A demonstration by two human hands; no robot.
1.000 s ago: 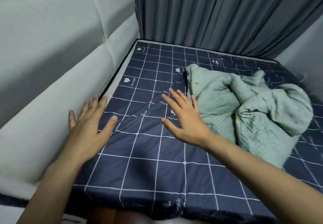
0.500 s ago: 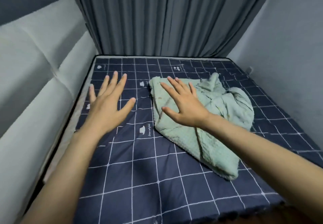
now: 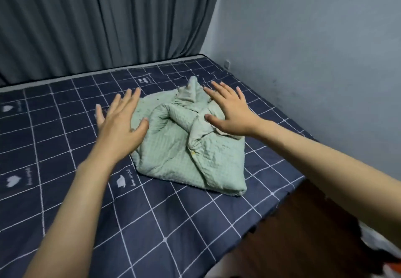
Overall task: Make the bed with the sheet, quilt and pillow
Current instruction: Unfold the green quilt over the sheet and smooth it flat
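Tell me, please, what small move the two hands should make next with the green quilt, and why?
Probably lower both hands and grip the quilt at its edges. The sheet already lies flat over the bed, while the quilt sits crumpled in a heap on it. The left hand and right hand are spread open on either side of the heap, holding nothing, so taking hold comes before spreading it out.

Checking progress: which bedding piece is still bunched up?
The green quilt, crumpled mid-bed between both hands; the navy checked sheet lies spread flat.
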